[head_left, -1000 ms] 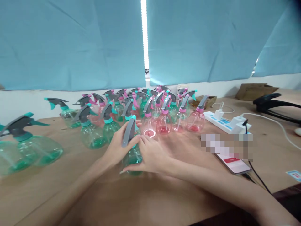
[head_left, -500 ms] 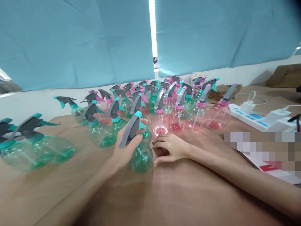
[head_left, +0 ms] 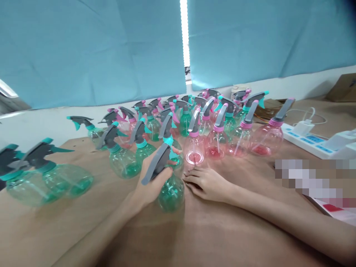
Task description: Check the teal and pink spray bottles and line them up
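Observation:
My left hand is wrapped around the neck of a green spray bottle with a grey and teal trigger head. This bottle stands on the brown tabletop, its nozzle facing away from me. My right hand lies on the table just right of the bottle, fingers loosely curved, with nothing in it. Behind my left hand is another green spray bottle, partly hidden. Beyond my right hand stand several pink spray bottles, the nearest a clear pink spray bottle.
More green and pink spray bottles crowd the back of the table. At the left stand green spray bottles. A white power strip with plugs and cables lies at the right. Blue curtains hang behind, and a cardboard box sits back right.
My right hand's fingers have drawn closer together and flattened on the table. The left hand keeps its hold on the bottle. The view has shifted slightly.

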{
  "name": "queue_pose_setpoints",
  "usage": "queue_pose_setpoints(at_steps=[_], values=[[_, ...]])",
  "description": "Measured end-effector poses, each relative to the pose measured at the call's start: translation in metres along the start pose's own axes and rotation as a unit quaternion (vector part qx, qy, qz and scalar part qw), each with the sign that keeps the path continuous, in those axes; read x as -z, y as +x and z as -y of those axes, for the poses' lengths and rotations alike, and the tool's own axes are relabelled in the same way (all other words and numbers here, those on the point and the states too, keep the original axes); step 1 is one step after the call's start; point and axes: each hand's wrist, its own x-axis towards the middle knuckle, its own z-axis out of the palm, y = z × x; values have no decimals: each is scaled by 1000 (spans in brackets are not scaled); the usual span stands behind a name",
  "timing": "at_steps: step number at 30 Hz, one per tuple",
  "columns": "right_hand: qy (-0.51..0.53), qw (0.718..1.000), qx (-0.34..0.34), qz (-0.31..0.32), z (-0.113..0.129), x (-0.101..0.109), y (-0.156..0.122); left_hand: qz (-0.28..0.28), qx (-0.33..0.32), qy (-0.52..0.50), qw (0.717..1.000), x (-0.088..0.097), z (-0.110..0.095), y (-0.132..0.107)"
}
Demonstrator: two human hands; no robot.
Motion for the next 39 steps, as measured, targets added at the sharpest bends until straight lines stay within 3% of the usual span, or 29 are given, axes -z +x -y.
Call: queue_pose_setpoints(at_steps=[16,30,39], values=[[-14,1000,-17,-16,1,-6,-2,10,13,-31,999,1,0,0],[-3,1000,-21,-12,0,-6,-2,9,4,-21,1000,2,16,-4],[-10,1000,-22,-3,-1,-6,-4,-6,3,-15,1000,0,3,0]])
